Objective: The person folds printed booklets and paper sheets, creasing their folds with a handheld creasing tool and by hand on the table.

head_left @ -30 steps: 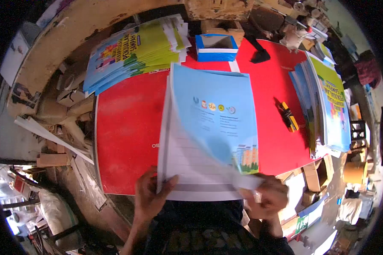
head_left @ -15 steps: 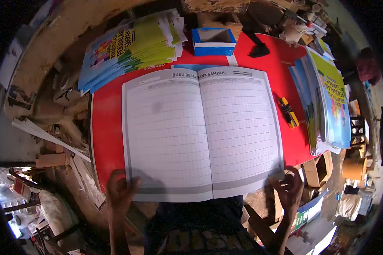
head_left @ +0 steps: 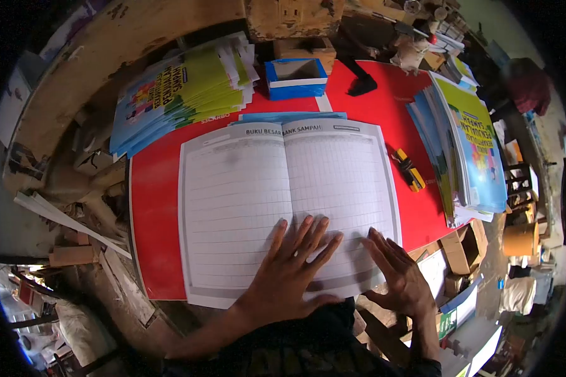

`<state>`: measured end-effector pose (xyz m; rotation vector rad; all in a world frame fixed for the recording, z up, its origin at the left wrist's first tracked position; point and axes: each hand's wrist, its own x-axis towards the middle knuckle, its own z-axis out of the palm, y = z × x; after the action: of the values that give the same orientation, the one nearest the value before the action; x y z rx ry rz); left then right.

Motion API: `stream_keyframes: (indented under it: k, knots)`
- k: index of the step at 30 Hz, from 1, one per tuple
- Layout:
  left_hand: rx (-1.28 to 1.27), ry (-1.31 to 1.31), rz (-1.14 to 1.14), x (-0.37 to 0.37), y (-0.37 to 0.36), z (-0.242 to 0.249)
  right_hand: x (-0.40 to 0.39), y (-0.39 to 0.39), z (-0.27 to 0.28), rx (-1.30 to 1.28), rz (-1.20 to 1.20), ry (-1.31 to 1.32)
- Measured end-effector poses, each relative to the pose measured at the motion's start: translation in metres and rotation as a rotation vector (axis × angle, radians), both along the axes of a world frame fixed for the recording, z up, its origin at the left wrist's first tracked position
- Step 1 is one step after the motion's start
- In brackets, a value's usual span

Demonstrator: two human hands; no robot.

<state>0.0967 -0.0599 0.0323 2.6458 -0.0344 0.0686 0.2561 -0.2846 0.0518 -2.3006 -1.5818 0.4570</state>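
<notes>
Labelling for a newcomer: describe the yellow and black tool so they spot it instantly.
Find the red tabletop with the open ruled book on it. Just right of the book, before the right-hand stack of booklets, lies a small slim tool. Its yellow and black body sets it apart from the white book and the blue-green booklets.

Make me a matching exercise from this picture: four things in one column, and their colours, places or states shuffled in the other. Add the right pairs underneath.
Things
1. Book
2. Box
3. Cutter
4. Left hand

Descriptions
A. Yellow and black, lying to the right
B. Fingers spread, palm down
C. Lying open, showing ruled white sides
D. Blue with a white band, open at the top

Right pairs: 1-C, 2-D, 3-A, 4-B
</notes>
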Motion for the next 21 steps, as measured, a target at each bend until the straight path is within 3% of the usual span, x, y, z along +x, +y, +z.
stream_keyframes:
  k: [11,12,14,17,19,21]
  knots:
    - [0.094,0.028,-0.082,0.004,0.008,0.004,0.010,0.005,0.027,-0.174,0.113,-0.087]
    - [0.000,0.028,-0.097,0.010,0.020,0.015,0.012,0.004,0.028,-0.167,0.106,-0.098]
    - [-0.186,-0.112,-0.007,0.030,0.046,0.018,0.022,0.001,0.028,0.020,0.023,0.042]
    - [-0.052,-0.323,0.236,0.090,0.100,0.004,0.053,0.003,0.011,0.256,-0.247,0.022]
    - [-0.027,-0.400,0.268,0.121,0.130,-0.017,0.074,0.007,-0.011,0.348,-0.335,-0.033]
    - [-0.019,-0.427,0.288,0.136,0.138,-0.018,0.090,0.014,-0.023,0.482,-0.601,0.206]
